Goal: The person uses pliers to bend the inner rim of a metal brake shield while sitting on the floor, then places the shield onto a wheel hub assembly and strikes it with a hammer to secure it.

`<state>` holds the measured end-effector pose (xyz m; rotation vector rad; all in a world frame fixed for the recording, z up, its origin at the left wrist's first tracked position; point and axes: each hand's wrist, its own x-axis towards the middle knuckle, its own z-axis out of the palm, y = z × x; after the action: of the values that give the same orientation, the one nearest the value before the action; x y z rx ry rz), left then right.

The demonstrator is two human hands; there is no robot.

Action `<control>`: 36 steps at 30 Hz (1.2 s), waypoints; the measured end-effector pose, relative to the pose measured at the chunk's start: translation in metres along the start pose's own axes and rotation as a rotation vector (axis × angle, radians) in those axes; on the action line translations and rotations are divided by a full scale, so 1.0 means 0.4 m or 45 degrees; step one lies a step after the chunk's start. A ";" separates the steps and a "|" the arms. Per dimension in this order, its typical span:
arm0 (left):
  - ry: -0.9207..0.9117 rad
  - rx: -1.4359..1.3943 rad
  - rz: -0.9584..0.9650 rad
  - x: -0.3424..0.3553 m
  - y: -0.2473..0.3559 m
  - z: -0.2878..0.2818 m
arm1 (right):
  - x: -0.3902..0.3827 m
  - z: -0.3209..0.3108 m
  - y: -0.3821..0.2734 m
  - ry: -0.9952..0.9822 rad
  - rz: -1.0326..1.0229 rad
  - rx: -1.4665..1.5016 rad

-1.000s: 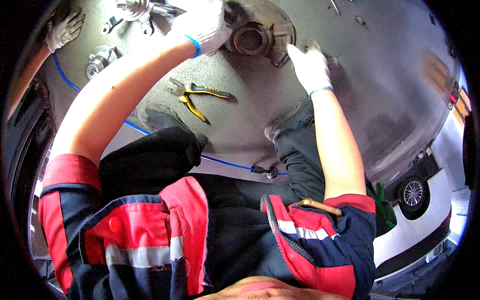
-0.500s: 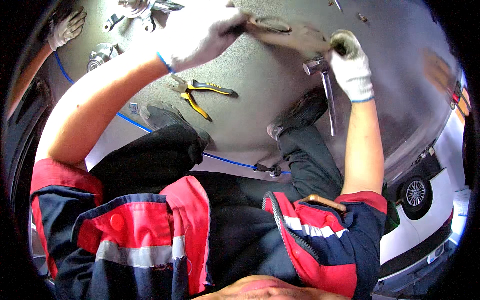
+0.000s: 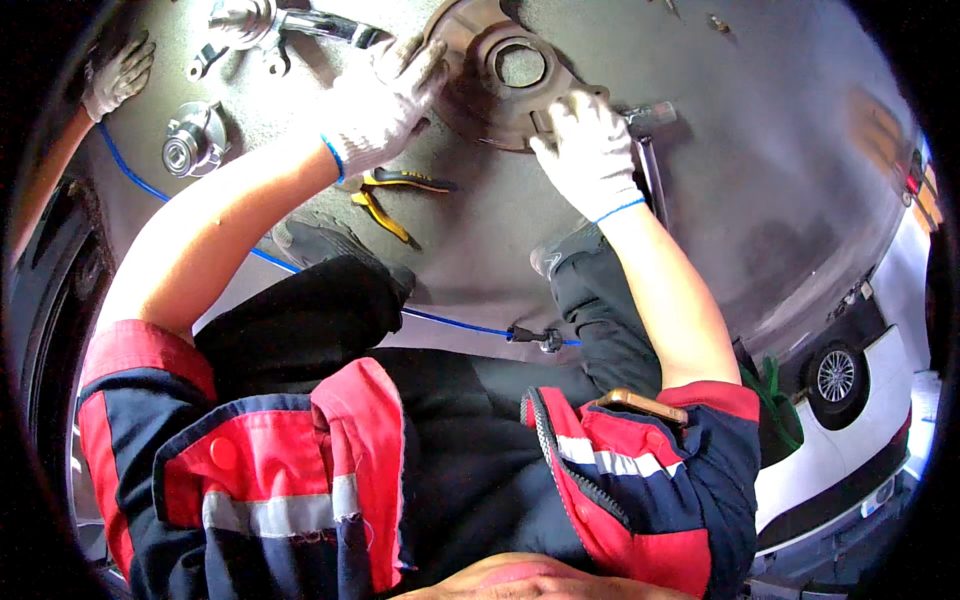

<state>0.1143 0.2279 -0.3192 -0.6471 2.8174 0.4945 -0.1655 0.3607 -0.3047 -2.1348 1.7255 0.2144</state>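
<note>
My left hand (image 3: 385, 105), in a white glove, grips the left edge of a rusty brown metal plate (image 3: 465, 65) that has a large round hole. My right hand (image 3: 585, 150), also gloved, holds the plate's lower right edge. A hammer (image 3: 652, 117) lies just right of my right hand, partly hidden by it. Yellow-and-black pliers (image 3: 390, 210) rest on the floor below my left hand. A silver hub part (image 3: 190, 140) lies left of it, with a larger metal assembly (image 3: 240, 22) above.
Another person's gloved hand (image 3: 118, 75) is at the far left edge. A blue hose (image 3: 455, 320) crosses the floor behind my legs (image 3: 310, 300). A white car (image 3: 870, 400) with a wheel is at the right. Small metal bits (image 3: 718, 22) lie at the top right.
The plate was raised and tilted half a second ago and now lies flatter, showing a different face. My right hand moved left and down from its raised position; my left hand shifted slightly left.
</note>
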 end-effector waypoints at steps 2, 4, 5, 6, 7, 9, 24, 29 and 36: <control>-0.070 0.021 -0.070 0.026 0.008 -0.025 | 0.034 -0.023 0.007 -0.117 0.220 -0.120; -0.080 0.054 -0.124 0.045 0.017 -0.020 | 0.045 -0.013 0.007 -0.129 0.248 -0.169; -0.090 0.089 -0.181 0.053 0.019 -0.018 | 0.052 -0.011 0.005 -0.138 0.272 -0.218; -0.123 0.102 -0.223 0.062 0.018 -0.016 | 0.058 -0.013 0.003 -0.190 0.292 -0.199; -0.125 0.098 -0.221 0.074 0.024 -0.025 | 0.056 -0.005 0.004 -0.195 0.293 -0.198; -0.244 0.174 -0.282 0.093 0.035 -0.044 | 0.050 0.017 0.009 -0.163 0.302 -0.229; 0.000 0.043 -0.131 0.093 -0.016 -0.063 | 0.058 0.005 0.002 -0.283 0.319 -0.203; -0.180 -0.026 -0.047 0.118 -0.086 -0.092 | 0.062 -0.027 -0.053 -0.386 0.347 -0.128; 0.181 0.073 0.134 0.035 -0.081 -0.073 | 0.016 0.011 -0.055 -0.206 0.327 -0.018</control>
<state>0.1129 0.1845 -0.3050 -0.5449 3.0000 0.3987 -0.1424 0.3604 -0.3066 -1.8437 1.9007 0.4576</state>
